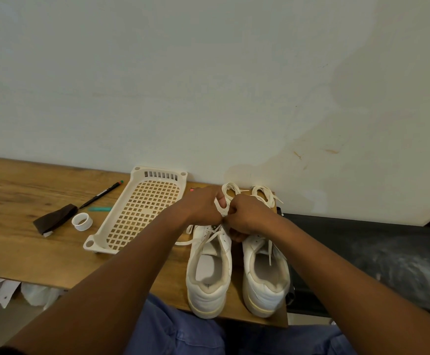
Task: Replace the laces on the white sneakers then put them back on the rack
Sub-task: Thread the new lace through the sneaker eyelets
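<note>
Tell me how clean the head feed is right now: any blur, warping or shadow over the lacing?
Head view: wide-angle warp bows the table edge and stretches the forearms; the dark mat at right looks smeared; both hands, left hand and right hand, pinching the lace, shade the left sneaker's eyelets; the wall is evenly lit, without glare.

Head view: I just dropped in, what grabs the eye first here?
Two hands, the left hand and right hand, meet over the left sneaker, gripping a cream lace above its tongue. The right sneaker stands beside it at the wooden table's near right corner. A cream perforated rack lies just left of them.
</note>
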`<act>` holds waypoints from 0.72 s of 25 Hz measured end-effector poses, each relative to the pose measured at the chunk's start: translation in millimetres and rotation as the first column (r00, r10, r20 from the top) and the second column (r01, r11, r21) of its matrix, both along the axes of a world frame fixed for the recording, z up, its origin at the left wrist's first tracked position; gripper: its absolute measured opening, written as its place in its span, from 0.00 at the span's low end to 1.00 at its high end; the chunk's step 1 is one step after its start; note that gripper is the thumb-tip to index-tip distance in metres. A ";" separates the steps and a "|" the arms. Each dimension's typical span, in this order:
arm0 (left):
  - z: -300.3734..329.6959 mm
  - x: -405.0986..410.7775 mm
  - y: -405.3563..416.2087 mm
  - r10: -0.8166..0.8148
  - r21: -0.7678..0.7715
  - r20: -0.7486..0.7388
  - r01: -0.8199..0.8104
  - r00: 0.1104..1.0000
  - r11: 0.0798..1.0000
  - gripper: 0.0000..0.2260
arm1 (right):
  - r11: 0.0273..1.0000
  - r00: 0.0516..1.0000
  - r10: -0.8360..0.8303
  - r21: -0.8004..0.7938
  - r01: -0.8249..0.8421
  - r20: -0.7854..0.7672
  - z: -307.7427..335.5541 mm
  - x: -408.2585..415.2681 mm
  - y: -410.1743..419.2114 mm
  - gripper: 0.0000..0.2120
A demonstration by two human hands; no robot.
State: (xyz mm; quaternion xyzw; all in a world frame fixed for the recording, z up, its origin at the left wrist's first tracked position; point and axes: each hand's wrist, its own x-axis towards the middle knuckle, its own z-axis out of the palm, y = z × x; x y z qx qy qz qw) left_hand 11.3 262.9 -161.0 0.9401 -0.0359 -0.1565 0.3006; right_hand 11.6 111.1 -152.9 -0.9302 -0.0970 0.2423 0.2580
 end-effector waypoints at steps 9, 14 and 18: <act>10.8 2.3 24.8 0.160 -0.055 0.056 -0.157 0.986 0.986 0.08 | 0.942 0.971 -0.163 0.321 0.100 0.175 30.6 6.1 -15.5 0.08; 16.0 -1.6 31.9 0.292 -0.192 0.118 -0.267 0.949 0.945 0.05 | 0.351 0.900 -0.202 0.829 0.436 -0.387 46.4 8.6 -24.1 0.05; 22.7 -1.9 31.5 0.317 -0.345 0.127 -0.257 0.940 0.903 0.03 | 0.975 0.959 -0.042 0.223 -0.023 0.279 21.2 12.7 -21.9 0.06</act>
